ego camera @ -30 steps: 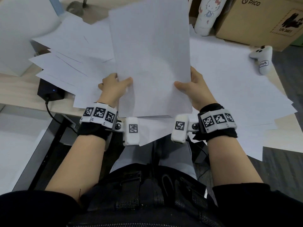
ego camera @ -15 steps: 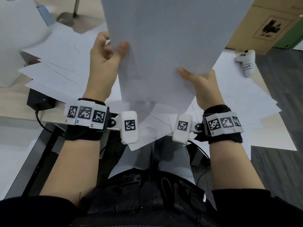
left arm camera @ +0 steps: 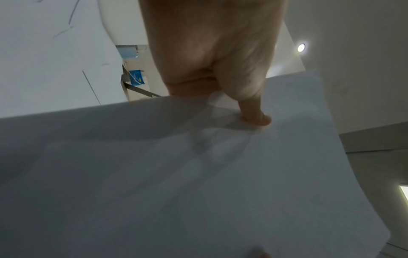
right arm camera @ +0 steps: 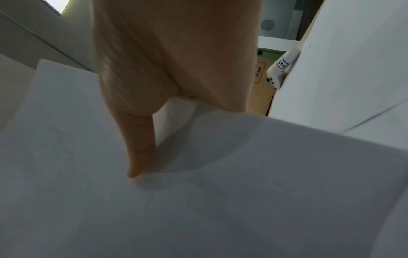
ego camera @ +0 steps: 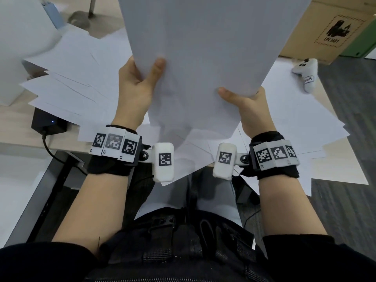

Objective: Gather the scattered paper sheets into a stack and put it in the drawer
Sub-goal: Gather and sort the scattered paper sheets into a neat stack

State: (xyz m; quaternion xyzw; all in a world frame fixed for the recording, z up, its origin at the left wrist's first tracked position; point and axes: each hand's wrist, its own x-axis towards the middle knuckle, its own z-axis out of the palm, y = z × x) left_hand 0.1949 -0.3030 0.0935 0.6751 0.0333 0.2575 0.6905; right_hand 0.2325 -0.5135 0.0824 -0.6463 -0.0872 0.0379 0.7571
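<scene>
A white paper sheet [ego camera: 199, 58] is raised steeply above the desk and fills the top middle of the head view. My left hand [ego camera: 140, 78] pinches its left edge, thumb on the near face. My right hand [ego camera: 242, 98] pinches its lower right corner, thumb on top. The left wrist view shows the same sheet [left arm camera: 198, 174] under my left hand's thumb [left arm camera: 253, 113], and in the right wrist view the thumb [right arm camera: 139, 153] presses on the sheet [right arm camera: 220, 192]. Several loose sheets [ego camera: 77, 82] lie fanned over the desk on both sides. The drawer is not in view.
A white game controller [ego camera: 305, 76] lies on sheets at the right. A cardboard box [ego camera: 329, 27] stands behind it. A black adapter [ego camera: 48, 123] with a cable sits at the desk's left front edge. A white box [ego camera: 18, 37] stands at the far left.
Both hands have lifted the sheet off the desk and tilted it up toward the camera. My left hand moved up along the left edge and regripped it.
</scene>
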